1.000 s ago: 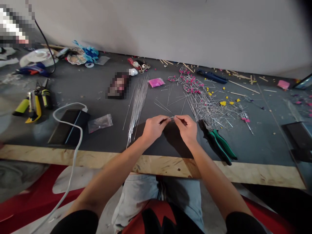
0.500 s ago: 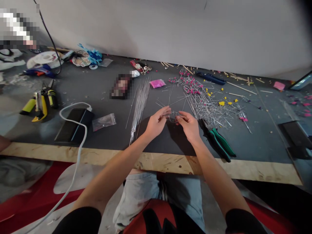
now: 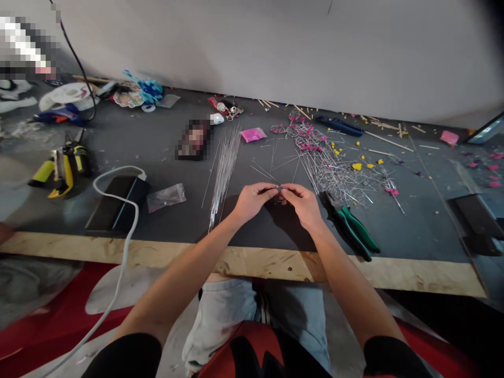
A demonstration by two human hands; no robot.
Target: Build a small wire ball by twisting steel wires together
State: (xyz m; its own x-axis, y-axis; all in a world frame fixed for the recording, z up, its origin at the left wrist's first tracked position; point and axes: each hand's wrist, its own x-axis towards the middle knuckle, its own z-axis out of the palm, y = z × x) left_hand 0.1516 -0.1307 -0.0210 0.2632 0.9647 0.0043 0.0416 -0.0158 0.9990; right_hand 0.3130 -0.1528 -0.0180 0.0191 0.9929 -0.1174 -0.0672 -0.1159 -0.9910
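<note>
**Both hands pinch a small piece of wire over the bench**

The left hand (image 3: pixel 252 202) and the right hand (image 3: pixel 302 205) meet just above the dark bench (image 3: pixel 157 157), fingertips almost touching. Between them sits a small piece of wire (image 3: pixel 279 188) — the fingers of both hands are closed on it, thumb against forefinger on each side. The piece is too small to tell its exact shape.

Just right of the right hand lie green-handled pliers (image 3: pixel 352 231), flat on the bench, jaws pointing away from the person. Beyond the hands spreads a loose heap of cut wires (image 3: pixel 334 173), mixed with pink and yellow bits. To the left of the left hand a bundle of long straight wires (image 3: pixel 224 168) runs away toward the wall, and a small pink bag (image 3: pixel 253 134) lies near its far end.

Further left are a clear plastic bag (image 3: pixel 166 197), a black box (image 3: pixel 114 210) with a white cable (image 3: pixel 118 252) looping off the bench edge, and a yellow-and-black tool (image 3: pixel 63 165). A blue-handled tool (image 3: pixel 340 125) lies near the wall — well apart from the hands.
</note>
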